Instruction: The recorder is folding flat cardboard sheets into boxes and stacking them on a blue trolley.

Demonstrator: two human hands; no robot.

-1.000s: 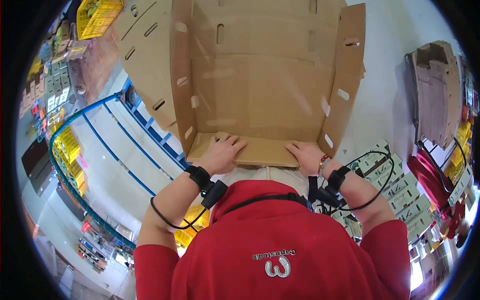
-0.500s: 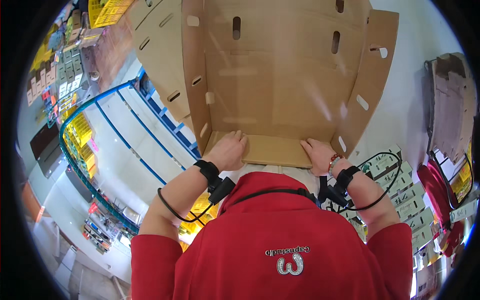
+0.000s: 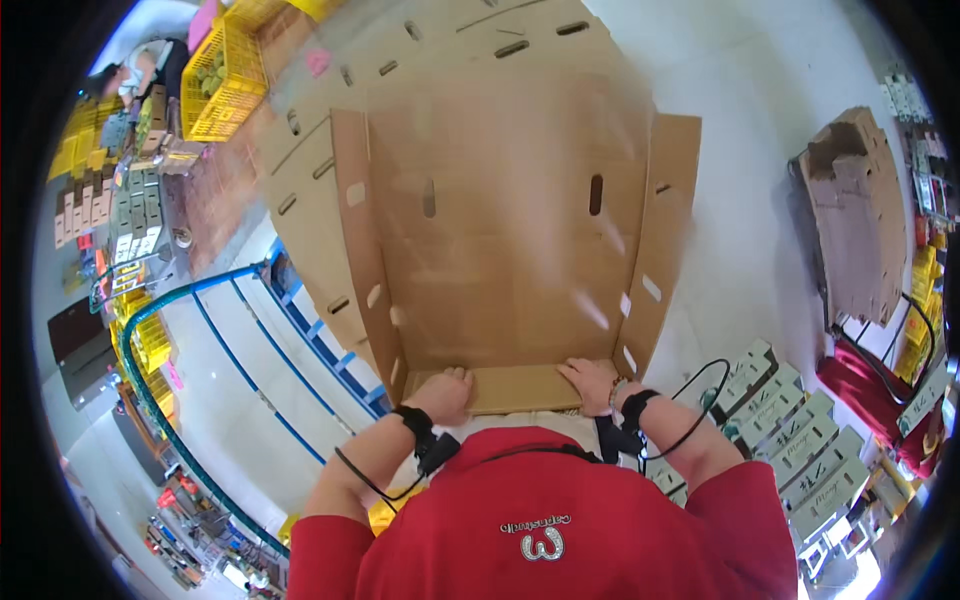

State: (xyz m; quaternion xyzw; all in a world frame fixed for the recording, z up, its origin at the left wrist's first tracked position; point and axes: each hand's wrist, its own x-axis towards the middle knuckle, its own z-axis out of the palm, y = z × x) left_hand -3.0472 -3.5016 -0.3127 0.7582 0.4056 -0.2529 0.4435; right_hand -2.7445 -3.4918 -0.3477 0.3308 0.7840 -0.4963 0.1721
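A large brown cardboard box [image 3: 500, 270], partly unfolded, stands open in front of me with its side walls raised and oval slots cut through them. Its near flap [image 3: 520, 388] lies close to my body. My left hand [image 3: 442, 395] grips the left end of this flap, fingers curled over the edge. At the flap's other end, my right hand [image 3: 592, 385] holds on in the same way. Both thumbs are mostly hidden. Each wrist carries a black strap with a cable.
To the left is a cart with a blue rail [image 3: 200, 285], next to slotted cardboard sheets [image 3: 300, 200]. White printed cartons [image 3: 790, 430] stack at the right, near a cart loaded with flat cardboard [image 3: 855, 220]. A yellow crate [image 3: 225, 80] and a person [image 3: 150, 75] are at the far left.
The box and both hands now sit lower in the picture and a little left, while more of the far floor shows. Both hands keep hold of the near flap.
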